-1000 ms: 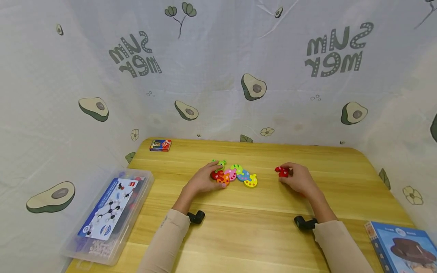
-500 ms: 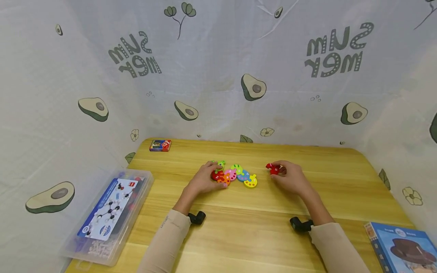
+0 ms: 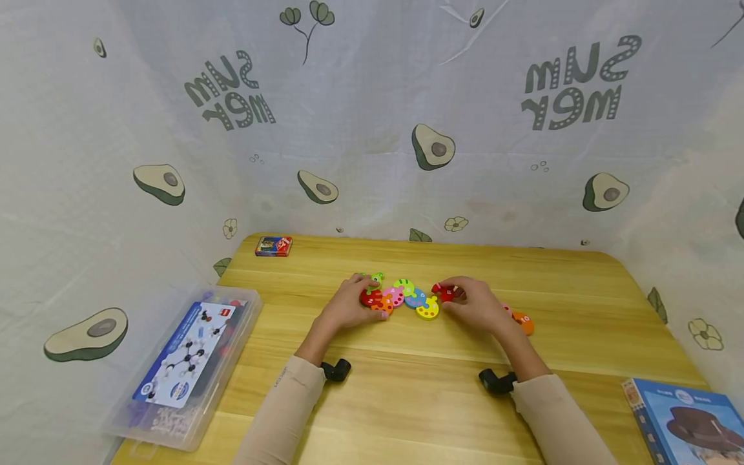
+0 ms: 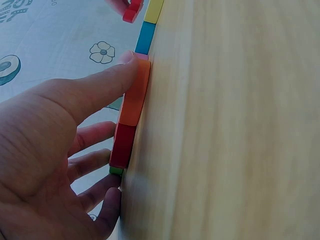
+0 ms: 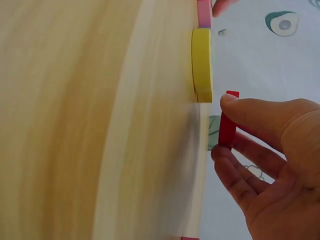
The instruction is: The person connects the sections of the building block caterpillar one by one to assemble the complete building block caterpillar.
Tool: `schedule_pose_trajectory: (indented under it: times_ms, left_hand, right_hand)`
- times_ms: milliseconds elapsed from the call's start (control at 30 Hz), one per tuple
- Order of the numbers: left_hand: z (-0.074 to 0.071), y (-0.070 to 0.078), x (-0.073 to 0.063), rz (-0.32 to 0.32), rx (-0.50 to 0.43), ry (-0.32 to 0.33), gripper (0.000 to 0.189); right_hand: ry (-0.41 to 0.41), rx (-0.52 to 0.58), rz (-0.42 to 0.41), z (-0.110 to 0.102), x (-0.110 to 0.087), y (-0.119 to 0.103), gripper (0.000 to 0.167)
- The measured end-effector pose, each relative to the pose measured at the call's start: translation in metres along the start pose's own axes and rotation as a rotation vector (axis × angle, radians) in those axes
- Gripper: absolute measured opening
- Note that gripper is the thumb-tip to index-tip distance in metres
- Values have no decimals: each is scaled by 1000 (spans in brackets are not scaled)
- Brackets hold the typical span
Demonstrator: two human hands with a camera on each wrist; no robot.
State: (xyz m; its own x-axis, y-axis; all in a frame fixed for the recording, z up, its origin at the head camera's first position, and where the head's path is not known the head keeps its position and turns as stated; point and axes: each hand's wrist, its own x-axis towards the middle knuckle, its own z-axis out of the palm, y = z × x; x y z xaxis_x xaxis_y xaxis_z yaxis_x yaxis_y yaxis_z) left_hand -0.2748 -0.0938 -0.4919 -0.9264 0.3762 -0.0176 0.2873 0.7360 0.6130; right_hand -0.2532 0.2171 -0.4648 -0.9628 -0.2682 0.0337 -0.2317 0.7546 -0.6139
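Observation:
A chain of joined, numbered puzzle pieces, shaped like a caterpillar with a green head (image 3: 376, 279), lies on the wooden table. My left hand (image 3: 347, 302) rests at its left end, thumb against the orange piece (image 4: 136, 97) and fingers by the red piece (image 4: 123, 145). Between thumb and fingers, my right hand (image 3: 476, 303) pinches a red puzzle piece (image 5: 228, 122) with a number on its face. In the right wrist view it is raised off the tabletop, a small gap from the yellow end piece (image 5: 202, 62). A blue piece (image 3: 415, 298) adjoins the yellow one.
An orange piece (image 3: 524, 322) marked 10 lies beside the right wrist, a pink bit partly hidden next to it. A clear plastic case (image 3: 247, 323) stands left, a small card box (image 3: 273, 246) back left, and a blue box (image 3: 686, 413) front right.
My right hand has moved left with the red puzzle piece, close to the yellow end of the chain. The orange piece behind it has come into view. My left hand stays put.

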Motion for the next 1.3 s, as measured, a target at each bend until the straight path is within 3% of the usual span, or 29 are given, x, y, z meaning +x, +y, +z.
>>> schedule_pose_trajectory:
  times_ms: [333, 700, 1067, 1300]
  left_hand:
    - [-1, 0, 0, -3, -2, 0, 77]
    - [-1, 1, 0, 0, 1, -2, 77]
    - [0, 2, 0, 0, 14, -11, 78]
    - [0, -2, 0, -14, 21, -19, 78]
  right_hand:
    - [-63, -33, -25, 8, 6, -6, 41]
    - [-77, -83, -55, 11, 8, -8, 38]
    - [-84, -78, -19, 14, 11, -8, 41]
    - [-16, -75, -35, 9, 3, 2, 45]
